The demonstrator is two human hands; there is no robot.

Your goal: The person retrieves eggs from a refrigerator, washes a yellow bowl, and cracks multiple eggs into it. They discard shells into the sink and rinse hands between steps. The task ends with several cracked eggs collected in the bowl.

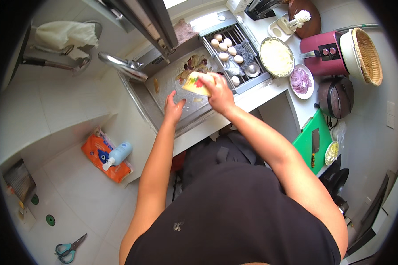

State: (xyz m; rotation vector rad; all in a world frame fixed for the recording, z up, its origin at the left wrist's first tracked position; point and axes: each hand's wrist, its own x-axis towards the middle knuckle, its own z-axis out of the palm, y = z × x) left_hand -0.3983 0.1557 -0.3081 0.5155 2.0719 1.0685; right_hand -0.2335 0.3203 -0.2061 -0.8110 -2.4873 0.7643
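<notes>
My right hand (220, 94) grips a yellow patterned cloth or sponge (197, 84) above the metal sink (165, 99). To its left, my left hand (174, 107) hovers over the sink's near part, fingers apart and holding nothing. Wet brownish and purple peelings (195, 64) lie at the sink's far side. A rack (248, 81) across the sink's right end holds several eggs (223, 46), a dark grey mesh scrubber (245, 54) and a small metal bowl (252, 70). The chrome faucet (122, 66) arches in from the left.
Right of the rack stand a bowl of pale shreds (276, 58), a plate of sliced red onion (300, 81) and a maroon air fryer (323, 53). A cleaver (315, 140) lies on a green cutting board (306, 140). At left are a blue pump bottle (120, 154), an orange packet (94, 149) and scissors (71, 248).
</notes>
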